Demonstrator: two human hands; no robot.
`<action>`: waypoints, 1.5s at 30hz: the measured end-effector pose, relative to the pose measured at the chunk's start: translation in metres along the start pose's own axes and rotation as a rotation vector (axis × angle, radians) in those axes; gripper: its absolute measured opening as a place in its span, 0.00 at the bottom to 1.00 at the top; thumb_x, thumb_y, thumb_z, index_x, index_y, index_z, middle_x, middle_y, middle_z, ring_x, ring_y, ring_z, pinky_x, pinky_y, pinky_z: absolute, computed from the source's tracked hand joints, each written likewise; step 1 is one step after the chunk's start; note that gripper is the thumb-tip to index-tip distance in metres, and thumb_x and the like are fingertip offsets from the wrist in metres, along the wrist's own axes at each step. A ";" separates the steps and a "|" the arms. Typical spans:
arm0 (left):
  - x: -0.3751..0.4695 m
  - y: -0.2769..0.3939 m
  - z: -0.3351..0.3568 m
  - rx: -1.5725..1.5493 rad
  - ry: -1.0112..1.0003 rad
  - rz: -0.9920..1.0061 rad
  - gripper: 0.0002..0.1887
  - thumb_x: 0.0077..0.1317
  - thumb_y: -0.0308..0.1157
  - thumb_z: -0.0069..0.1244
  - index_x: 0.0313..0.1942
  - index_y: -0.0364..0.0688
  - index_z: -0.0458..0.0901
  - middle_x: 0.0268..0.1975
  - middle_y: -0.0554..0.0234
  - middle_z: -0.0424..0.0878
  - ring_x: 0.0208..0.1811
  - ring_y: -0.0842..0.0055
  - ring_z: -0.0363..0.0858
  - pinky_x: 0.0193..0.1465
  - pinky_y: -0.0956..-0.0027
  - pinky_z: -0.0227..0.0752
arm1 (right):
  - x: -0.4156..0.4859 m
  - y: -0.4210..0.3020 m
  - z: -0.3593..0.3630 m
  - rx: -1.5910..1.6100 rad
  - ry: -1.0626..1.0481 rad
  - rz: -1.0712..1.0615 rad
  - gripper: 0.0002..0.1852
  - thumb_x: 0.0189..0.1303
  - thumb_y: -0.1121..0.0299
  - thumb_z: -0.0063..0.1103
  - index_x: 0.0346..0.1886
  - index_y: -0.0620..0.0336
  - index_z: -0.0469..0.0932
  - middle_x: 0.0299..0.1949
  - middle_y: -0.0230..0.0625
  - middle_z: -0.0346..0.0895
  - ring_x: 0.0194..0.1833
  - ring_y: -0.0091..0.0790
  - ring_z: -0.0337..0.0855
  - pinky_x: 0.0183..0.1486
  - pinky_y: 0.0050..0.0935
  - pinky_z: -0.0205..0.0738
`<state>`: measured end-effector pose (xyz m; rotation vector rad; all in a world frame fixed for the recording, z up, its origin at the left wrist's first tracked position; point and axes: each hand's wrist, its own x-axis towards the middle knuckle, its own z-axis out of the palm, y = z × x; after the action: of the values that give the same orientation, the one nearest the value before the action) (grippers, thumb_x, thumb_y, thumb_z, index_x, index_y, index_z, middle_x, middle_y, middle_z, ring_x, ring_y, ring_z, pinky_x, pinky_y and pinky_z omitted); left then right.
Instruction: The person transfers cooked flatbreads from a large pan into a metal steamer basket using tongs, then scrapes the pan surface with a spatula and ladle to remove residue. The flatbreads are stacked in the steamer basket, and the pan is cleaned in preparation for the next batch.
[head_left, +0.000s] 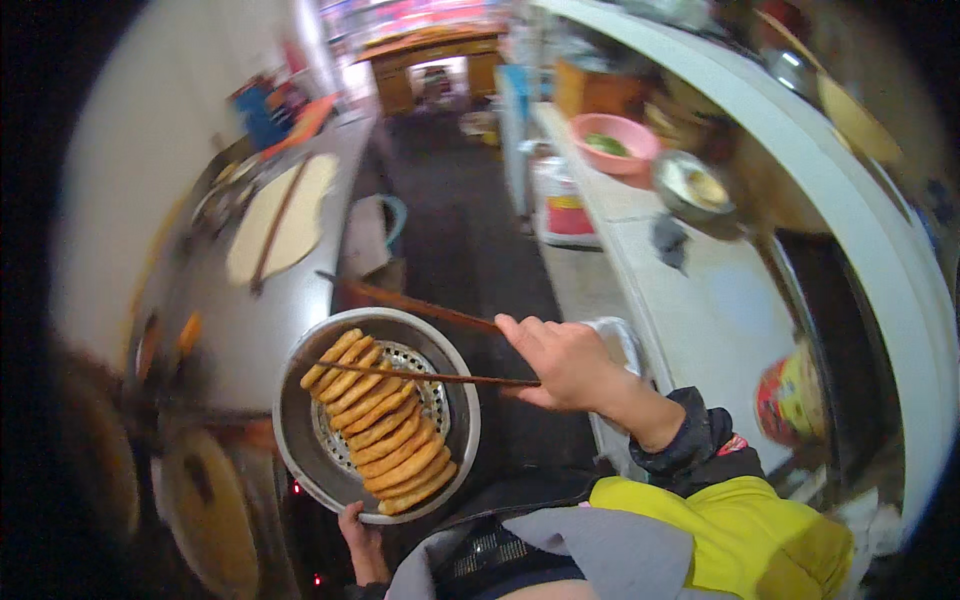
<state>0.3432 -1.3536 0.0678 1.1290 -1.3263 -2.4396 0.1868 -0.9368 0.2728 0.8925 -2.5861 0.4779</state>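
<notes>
My right hand (574, 364) grips two long wooden chopsticks, spread wide apart. The lower chopstick (442, 376) reaches across a round metal bowl (474, 420), its tip over the upper end of a row of fried flatbreads; whether it touches them I cannot tell. The upper chopstick (420, 304) passes beyond the bowl's far rim. Several golden-brown flatbreads (394, 429) lean on one another in the bowl, above a perforated metal strainer (433, 394). At the bowl's near rim my left hand (364, 544) holds it, the fingers partly hidden beneath.
On the left metal counter (300, 315) lies a dough sheet (304, 214) with a thin rolling pin (282, 221) across it. Round pans (214, 517) stand lower left. A pink basin (646, 142), a metal bowl (675, 202) and a printed tub (787, 394) sit on the right worktop.
</notes>
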 end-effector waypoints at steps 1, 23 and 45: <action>0.010 0.005 0.002 -0.035 -0.098 -0.028 0.05 0.47 0.27 0.45 0.25 0.37 0.72 0.26 0.64 0.72 0.31 0.69 0.75 0.36 0.64 0.71 | -0.012 -0.016 -0.007 -0.069 0.020 0.065 0.42 0.37 0.53 0.66 0.55 0.65 0.61 0.32 0.39 0.68 0.29 0.39 0.75 0.28 0.32 0.70; 0.069 0.017 0.171 0.634 -1.050 -0.625 0.08 0.51 0.26 0.44 0.31 0.34 0.71 0.21 0.58 0.72 0.17 0.71 0.70 0.14 0.70 0.60 | -0.152 -0.324 -0.037 -0.869 0.132 1.630 0.30 0.44 0.60 0.61 0.54 0.55 0.66 0.50 0.45 0.70 0.52 0.51 0.67 0.54 0.44 0.60; 0.078 -0.031 0.055 0.420 -1.632 -0.286 0.11 0.58 0.35 0.49 0.37 0.36 0.75 0.30 0.63 0.77 0.25 0.78 0.75 0.24 0.74 0.68 | 0.052 -0.347 0.154 0.123 0.344 0.465 0.10 0.45 0.76 0.58 0.34 0.64 0.76 0.38 0.41 0.74 0.42 0.44 0.75 0.46 0.36 0.69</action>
<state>0.2576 -1.3334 0.0197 -1.2175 -2.0130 -3.3072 0.3362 -1.2869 0.2279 0.2013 -2.4453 0.8424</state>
